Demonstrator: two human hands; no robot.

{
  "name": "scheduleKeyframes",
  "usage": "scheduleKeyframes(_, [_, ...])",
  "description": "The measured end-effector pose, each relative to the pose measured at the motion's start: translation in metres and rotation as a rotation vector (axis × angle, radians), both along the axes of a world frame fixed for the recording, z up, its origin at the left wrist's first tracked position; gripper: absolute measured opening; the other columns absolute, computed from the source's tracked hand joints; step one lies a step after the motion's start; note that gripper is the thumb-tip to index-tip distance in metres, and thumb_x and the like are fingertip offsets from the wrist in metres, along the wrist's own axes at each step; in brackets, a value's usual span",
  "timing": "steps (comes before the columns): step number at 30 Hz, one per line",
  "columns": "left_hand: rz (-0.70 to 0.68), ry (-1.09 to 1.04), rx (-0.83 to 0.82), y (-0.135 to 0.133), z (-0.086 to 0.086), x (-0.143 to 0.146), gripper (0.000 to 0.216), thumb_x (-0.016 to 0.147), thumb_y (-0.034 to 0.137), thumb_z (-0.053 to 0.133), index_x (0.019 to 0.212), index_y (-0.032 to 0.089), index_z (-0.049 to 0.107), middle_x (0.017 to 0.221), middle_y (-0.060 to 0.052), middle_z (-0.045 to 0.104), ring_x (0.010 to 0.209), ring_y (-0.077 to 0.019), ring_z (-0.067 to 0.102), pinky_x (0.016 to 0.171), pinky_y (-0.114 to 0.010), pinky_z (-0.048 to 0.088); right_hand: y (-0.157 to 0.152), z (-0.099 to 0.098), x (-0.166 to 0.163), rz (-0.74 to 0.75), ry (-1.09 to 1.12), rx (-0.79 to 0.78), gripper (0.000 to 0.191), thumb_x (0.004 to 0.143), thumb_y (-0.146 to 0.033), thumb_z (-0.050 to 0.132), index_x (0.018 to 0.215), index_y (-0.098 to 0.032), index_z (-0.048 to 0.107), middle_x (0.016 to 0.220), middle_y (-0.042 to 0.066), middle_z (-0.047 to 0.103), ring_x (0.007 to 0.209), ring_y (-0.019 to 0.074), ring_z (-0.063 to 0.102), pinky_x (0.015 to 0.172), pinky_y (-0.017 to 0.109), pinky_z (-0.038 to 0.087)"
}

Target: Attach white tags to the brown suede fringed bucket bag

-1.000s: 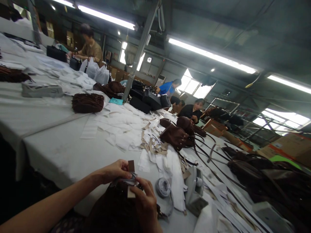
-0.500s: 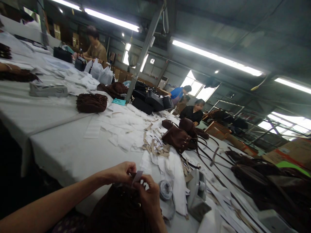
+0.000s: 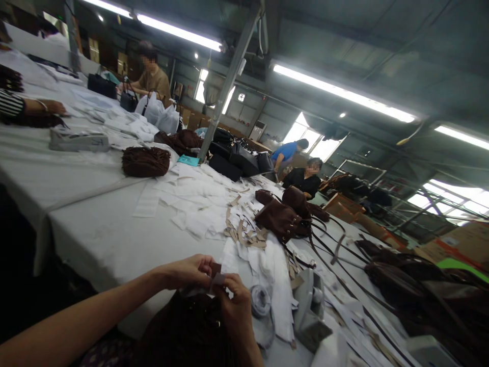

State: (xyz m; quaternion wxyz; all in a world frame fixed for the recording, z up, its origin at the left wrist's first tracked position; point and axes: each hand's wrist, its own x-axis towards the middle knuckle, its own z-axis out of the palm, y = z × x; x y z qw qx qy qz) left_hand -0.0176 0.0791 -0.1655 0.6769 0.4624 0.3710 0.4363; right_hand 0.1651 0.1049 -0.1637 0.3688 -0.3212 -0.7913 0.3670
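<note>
More of a small brown swatch has been brought into view above a small pale slip since half a second earlier, and a co-worker's striped sleeve has been brought in at the far left. Both pieces, one of each, are held close together over one dark brown bag, which is set below the hands at the near table edge. Brown is pinched between closed fingertips by the left hand; pale is pinched likewise by the right hand, by which part of the bag is hidden. Just right of it, one tape roll is laid on the white-covered table, with one grey tape dispenser beside it. Beyond, uncounted tan scraps and white sheets are strewn. Farther off, brown drawstring bags are heaped, their straps trailed rightward. At left, one fringed brown bag is placed near one turquoise packet and a second grey dispenser. Black bags behind are partly blocked by one slanted metal post.
</note>
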Motion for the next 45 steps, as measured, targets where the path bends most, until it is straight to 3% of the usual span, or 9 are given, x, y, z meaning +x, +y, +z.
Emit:
scheduleKeyframes(10, [-0.078,0.015,-0.057,0.0,-0.01,-0.005,0.043,0.072,0.039,0.067,0.105,0.019,0.047,0.082,-0.002,0.065,0.047,-0.0094,0.054,0.044,-0.019,0.035,0.001,-0.004,0.002,0.003,-0.015,0.03,0.018,0.077,-0.012,0.058,0.078,-0.022,0.073,0.08,0.003,0.067,0.079,0.0194,0.061,0.069,0.029,0.047])
scheduleKeyframes(18, [0.097,0.212,0.075,-0.002,0.002,0.006,0.042,0.067,0.018,0.067,0.099,0.021,0.04,0.064,0.009,0.056,0.045,-0.0072,0.048,0.04,-0.015,0.03,-0.004,0.001,0.001,0.032,-0.093,0.089,0.02,0.082,-0.015,0.054,0.085,-0.022,0.072,0.087,0.004,0.07,0.086,0.0214,0.062,0.075,0.031,0.046])
scheduleKeyframes(21, [0.143,0.291,0.157,-0.004,0.003,0.009,0.042,0.065,0.01,0.062,0.099,0.021,0.039,0.061,0.01,0.056,0.046,-0.0071,0.046,0.041,-0.015,0.032,-0.005,0.003,0.0,-0.06,-0.058,-0.086,0.016,0.077,-0.017,0.06,0.09,-0.02,0.068,0.079,0.002,0.07,0.075,0.0199,0.063,0.069,0.03,0.047])
scheduleKeyframes(23, [0.146,0.334,0.194,-0.006,0.002,0.011,0.043,0.065,0.008,0.059,0.1,0.021,0.039,0.063,0.009,0.059,0.046,-0.0079,0.047,0.041,-0.015,0.032,-0.004,0.006,-0.001,-0.084,-0.012,-0.239,0.034,0.071,-0.015,0.065,0.105,-0.019,0.063,0.071,-0.001,0.068,0.065,0.0182,0.062,0.063,0.027,0.046])
scheduleKeyframes(27, [0.11,0.385,0.21,-0.009,0.002,0.013,0.047,0.063,0.007,0.055,0.104,0.022,0.037,0.063,0.008,0.06,0.044,-0.0088,0.047,0.039,-0.016,0.032,0.0,0.014,0.0,0.118,-0.058,-0.368,0.024,0.069,-0.011,0.061,0.09,-0.018,0.071,0.072,-0.001,0.069,0.067,0.0174,0.061,0.061,0.025,0.045])
scheduleKeyframes(30, [0.073,0.38,0.174,-0.009,0.002,0.011,0.044,0.066,0.011,0.053,0.104,0.022,0.035,0.062,0.009,0.057,0.042,-0.0082,0.045,0.04,-0.016,0.033,0.002,0.017,0.003,0.093,-0.112,-0.331,0.017,0.072,-0.012,0.058,0.072,-0.018,0.074,0.071,0.0,0.07,0.069,0.0181,0.062,0.062,0.025,0.044])
scheduleKeyframes(35, [0.025,0.415,0.132,-0.007,0.004,0.005,0.043,0.07,0.026,0.062,0.108,0.02,0.042,0.08,0.002,0.06,0.053,-0.0101,0.05,0.045,-0.019,0.036,0.0,0.016,0.005,-0.004,-0.101,-0.171,0.015,0.075,-0.018,0.061,0.07,-0.02,0.075,0.068,0.002,0.069,0.067,0.0189,0.061,0.061,0.027,0.044])
scheduleKeyframes(41, [-0.004,0.525,0.301,-0.009,-0.001,0.003,0.02,0.072,0.034,0.068,0.084,0.018,0.063,0.08,0.001,0.059,0.076,-0.0165,0.053,0.068,-0.023,0.04,-0.004,0.011,0.007,-0.05,-0.081,-0.116,0.014,0.076,-0.021,0.063,0.074,-0.021,0.076,0.067,0.002,0.069,0.064,0.0184,0.061,0.058,0.026,0.043])
scheduleKeyframes(45, [-0.018,0.539,0.403,-0.012,-0.004,0.004,0.018,0.081,0.036,0.061,0.086,0.02,0.064,0.085,-0.001,0.059,0.082,-0.0181,0.051,0.076,-0.024,0.038,-0.006,0.006,0.009,-0.065,-0.07,-0.101,0.015,0.079,-0.025,0.062,0.076,-0.021,0.076,0.068,0.001,0.068,0.067,0.0186,0.061,0.06,0.026,0.043])
